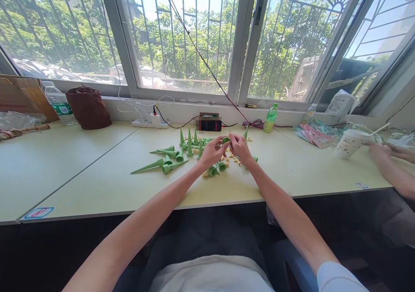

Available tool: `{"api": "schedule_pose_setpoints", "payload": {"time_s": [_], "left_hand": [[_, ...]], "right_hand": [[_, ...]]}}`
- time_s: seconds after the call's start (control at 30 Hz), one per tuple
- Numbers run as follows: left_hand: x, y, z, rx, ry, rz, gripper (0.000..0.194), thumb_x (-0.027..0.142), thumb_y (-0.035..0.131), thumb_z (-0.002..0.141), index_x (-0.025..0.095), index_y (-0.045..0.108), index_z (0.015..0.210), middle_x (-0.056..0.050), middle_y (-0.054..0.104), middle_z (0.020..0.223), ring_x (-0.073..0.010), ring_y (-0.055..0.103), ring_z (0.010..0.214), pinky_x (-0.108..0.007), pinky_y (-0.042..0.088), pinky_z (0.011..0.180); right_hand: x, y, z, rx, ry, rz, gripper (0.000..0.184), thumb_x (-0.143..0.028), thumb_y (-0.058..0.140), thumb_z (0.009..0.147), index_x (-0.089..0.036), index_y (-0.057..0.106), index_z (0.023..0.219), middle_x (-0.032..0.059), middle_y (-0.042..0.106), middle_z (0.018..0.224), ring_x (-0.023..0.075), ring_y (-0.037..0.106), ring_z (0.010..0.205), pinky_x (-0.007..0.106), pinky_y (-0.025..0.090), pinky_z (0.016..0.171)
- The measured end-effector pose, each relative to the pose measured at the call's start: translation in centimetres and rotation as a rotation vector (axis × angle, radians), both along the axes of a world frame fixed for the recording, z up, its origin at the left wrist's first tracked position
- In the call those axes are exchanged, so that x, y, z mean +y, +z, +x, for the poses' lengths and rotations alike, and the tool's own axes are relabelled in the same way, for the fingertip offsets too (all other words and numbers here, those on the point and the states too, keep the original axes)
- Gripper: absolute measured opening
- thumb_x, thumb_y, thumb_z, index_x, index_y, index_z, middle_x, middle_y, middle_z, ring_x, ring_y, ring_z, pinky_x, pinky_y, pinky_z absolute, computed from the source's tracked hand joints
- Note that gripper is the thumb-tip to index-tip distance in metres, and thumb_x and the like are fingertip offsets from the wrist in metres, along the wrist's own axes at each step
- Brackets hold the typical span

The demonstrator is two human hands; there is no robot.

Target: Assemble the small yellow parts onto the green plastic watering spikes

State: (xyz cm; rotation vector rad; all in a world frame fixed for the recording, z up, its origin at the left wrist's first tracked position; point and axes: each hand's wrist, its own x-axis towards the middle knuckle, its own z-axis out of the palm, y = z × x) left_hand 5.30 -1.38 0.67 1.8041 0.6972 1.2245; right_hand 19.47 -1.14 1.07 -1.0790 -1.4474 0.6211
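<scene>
My left hand (212, 151) is closed around a green plastic cone spike (226, 140), its round open end turned toward me. Close against that end, my right hand (239, 148) has its fingers pinched together; what lies between them is too small to make out. Under and around both hands is a pile of similar green spikes. Some stand upright with the point up, like one green spike (189, 142), and others lie on their sides, like the long green spike (147, 166) at left. Small yellow plastic pieces (238, 159) are scattered beneath my right hand.
Behind the pile a phone (214, 125) leans near the sill, beside a power strip (151, 122) and cables. A green bottle (270, 118), pink and teal packets (319, 134) and a white cup (352, 144) stand right. Another person's hands (382, 153) work there. A brown bag (88, 108) sits left.
</scene>
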Motion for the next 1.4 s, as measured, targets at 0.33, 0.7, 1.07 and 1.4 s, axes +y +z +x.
{"api": "schedule_pose_setpoints", "payload": {"time_s": [0.33, 0.7, 1.07, 1.4], "left_hand": [[0.0, 0.9, 0.3, -0.157, 0.007, -0.339, 0.053, 0.069, 0.046, 0.085, 0.019, 0.049, 0.104, -0.005, 0.063, 0.090, -0.0104, 0.059, 0.047, -0.022, 0.040, 0.035], [0.1, 0.8, 0.0, -0.176, -0.150, -0.385, 0.047, 0.064, 0.052, 0.083, 0.017, 0.050, 0.087, -0.004, 0.060, 0.080, -0.0090, 0.056, 0.045, -0.021, 0.038, 0.036], [-0.4, 1.3, -0.3, -0.127, -0.154, -0.257, 0.038, 0.051, 0.064, 0.081, 0.017, 0.050, 0.090, 0.002, 0.050, 0.074, -0.0068, 0.057, 0.047, -0.016, 0.038, 0.036], [-0.3, 0.9, -0.4, -0.089, -0.136, -0.149, 0.036, 0.046, 0.062, 0.084, 0.017, 0.053, 0.102, -0.001, 0.053, 0.087, -0.0059, 0.058, 0.048, -0.016, 0.040, 0.035]], "right_hand": [[0.1, -0.3, -0.4, -0.061, -0.111, 0.135, 0.049, -0.063, 0.045, 0.088, -0.021, 0.046, 0.063, -0.0034, 0.041, 0.048, 0.0115, 0.037, 0.048, 0.025, 0.029, 0.048], [0.2, -0.3, -0.3, -0.132, -0.125, 0.160, 0.050, -0.060, 0.045, 0.090, -0.022, 0.038, 0.059, -0.0037, 0.039, 0.049, 0.0112, 0.034, 0.050, 0.025, 0.028, 0.049], [-0.4, 0.2, -0.2, -0.105, -0.078, 0.113, 0.051, -0.063, 0.044, 0.089, -0.022, 0.037, 0.059, -0.0036, 0.037, 0.046, 0.0114, 0.034, 0.047, 0.026, 0.028, 0.047], [-0.3, 0.2, 0.1, -0.181, -0.106, 0.150, 0.049, -0.058, 0.042, 0.091, -0.021, 0.040, 0.059, -0.0031, 0.037, 0.051, 0.0111, 0.034, 0.051, 0.026, 0.027, 0.050]]}}
